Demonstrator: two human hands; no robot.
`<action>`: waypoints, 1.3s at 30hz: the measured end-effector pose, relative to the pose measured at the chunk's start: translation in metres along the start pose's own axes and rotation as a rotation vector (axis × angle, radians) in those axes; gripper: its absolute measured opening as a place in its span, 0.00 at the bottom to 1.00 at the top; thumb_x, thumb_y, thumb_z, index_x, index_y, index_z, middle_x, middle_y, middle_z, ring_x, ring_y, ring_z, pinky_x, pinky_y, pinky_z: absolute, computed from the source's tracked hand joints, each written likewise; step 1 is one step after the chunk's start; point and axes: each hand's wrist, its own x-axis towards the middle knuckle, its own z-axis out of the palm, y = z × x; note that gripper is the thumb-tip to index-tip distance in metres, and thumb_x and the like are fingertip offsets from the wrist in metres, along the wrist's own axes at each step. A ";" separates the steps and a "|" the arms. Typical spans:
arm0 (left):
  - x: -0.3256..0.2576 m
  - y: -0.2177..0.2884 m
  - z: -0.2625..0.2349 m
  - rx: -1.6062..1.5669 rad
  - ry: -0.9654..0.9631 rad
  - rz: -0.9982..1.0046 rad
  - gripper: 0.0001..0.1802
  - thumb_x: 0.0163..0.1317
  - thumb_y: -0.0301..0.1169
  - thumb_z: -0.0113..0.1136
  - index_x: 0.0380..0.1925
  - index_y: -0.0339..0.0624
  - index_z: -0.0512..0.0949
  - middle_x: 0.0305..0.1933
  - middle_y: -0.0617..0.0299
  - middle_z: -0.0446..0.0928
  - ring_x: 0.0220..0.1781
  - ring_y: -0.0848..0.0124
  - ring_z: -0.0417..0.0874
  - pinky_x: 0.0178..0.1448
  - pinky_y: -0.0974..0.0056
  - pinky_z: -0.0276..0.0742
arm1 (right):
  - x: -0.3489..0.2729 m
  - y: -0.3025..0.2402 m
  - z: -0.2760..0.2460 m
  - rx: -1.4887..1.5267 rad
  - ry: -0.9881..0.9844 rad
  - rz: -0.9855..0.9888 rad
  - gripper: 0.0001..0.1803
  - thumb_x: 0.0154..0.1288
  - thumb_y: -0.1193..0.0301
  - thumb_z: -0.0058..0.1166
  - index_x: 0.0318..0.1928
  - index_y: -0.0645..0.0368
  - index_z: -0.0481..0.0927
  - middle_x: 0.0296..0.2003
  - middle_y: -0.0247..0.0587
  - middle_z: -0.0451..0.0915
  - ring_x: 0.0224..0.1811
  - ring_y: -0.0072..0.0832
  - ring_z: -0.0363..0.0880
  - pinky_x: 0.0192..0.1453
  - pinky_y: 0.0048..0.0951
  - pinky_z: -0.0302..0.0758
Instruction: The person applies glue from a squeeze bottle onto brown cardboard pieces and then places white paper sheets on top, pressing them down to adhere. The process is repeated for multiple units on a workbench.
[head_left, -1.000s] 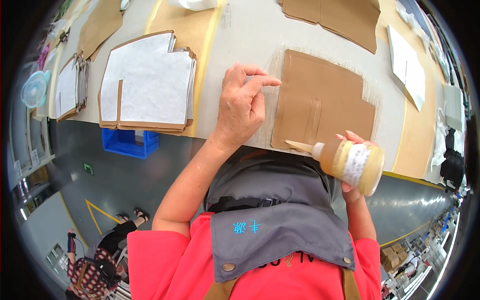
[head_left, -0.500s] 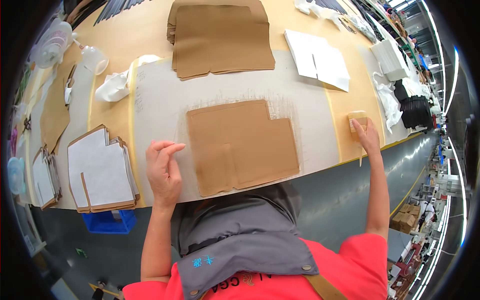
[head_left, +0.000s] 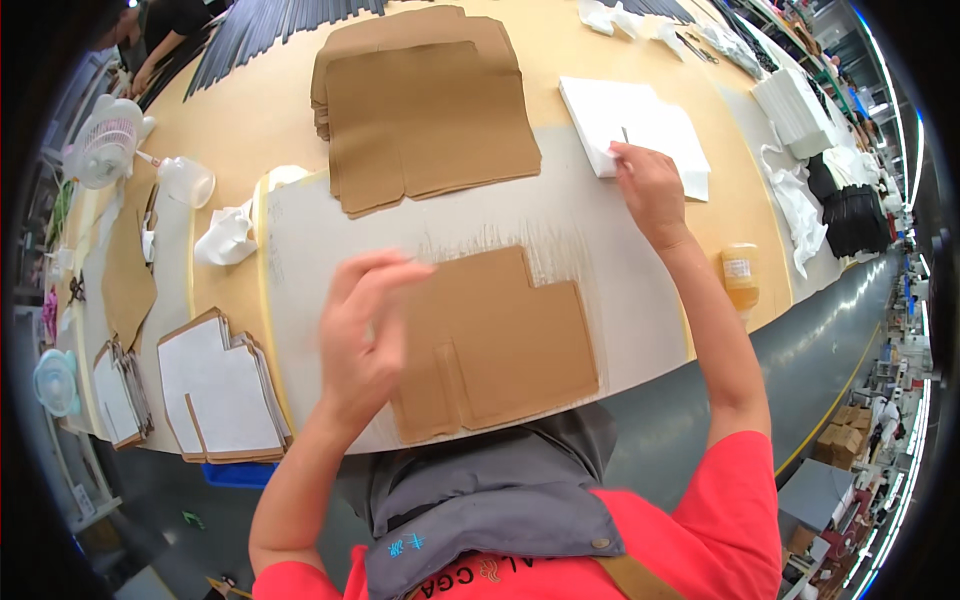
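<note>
Right hand [head_left: 655,195] moved to one white stack [head_left: 645,112].

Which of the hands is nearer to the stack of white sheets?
Right. The right hand is at the near-left edge of the white stack; the left hand is well away from it, leftward and nearer the body, by the single brown piece's left side.

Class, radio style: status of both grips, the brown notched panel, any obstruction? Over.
Right grip at white sheet stack, contact unclear. Left grip blurred, hold unclear. Brown notched panel flat on tabletop; left grip hides part of its left side.
</note>
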 end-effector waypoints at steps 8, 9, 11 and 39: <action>0.182 0.035 0.152 -1.100 -0.316 -0.845 0.40 0.71 0.38 0.62 0.73 0.24 0.57 0.69 0.46 0.70 0.76 0.58 0.66 0.81 0.57 0.58 | 0.017 0.008 -0.031 0.793 0.425 0.653 0.12 0.79 0.69 0.50 0.53 0.66 0.76 0.44 0.37 0.83 0.48 0.21 0.79 0.56 0.24 0.75; 0.201 0.042 0.170 -1.100 -0.272 -0.924 0.39 0.70 0.39 0.63 0.71 0.26 0.60 0.68 0.47 0.71 0.73 0.58 0.69 0.78 0.57 0.63 | 0.011 0.003 -0.034 0.696 0.361 0.648 0.12 0.79 0.69 0.51 0.53 0.65 0.76 0.44 0.39 0.84 0.48 0.23 0.81 0.56 0.25 0.76; 0.215 0.049 0.204 -1.101 -0.259 -0.935 0.35 0.69 0.39 0.64 0.68 0.29 0.65 0.65 0.49 0.73 0.67 0.58 0.74 0.72 0.57 0.70 | -0.003 -0.008 -0.041 0.494 0.223 0.635 0.13 0.78 0.69 0.52 0.54 0.65 0.76 0.44 0.42 0.85 0.48 0.27 0.83 0.57 0.26 0.77; -0.029 0.050 -0.051 -0.622 -0.185 -0.396 0.26 0.76 0.25 0.53 0.72 0.33 0.64 0.66 0.57 0.76 0.67 0.73 0.75 0.70 0.65 0.70 | -0.066 -0.167 -0.150 1.364 -0.281 1.059 0.19 0.71 0.70 0.62 0.58 0.67 0.80 0.43 0.38 0.87 0.41 0.21 0.85 0.44 0.26 0.82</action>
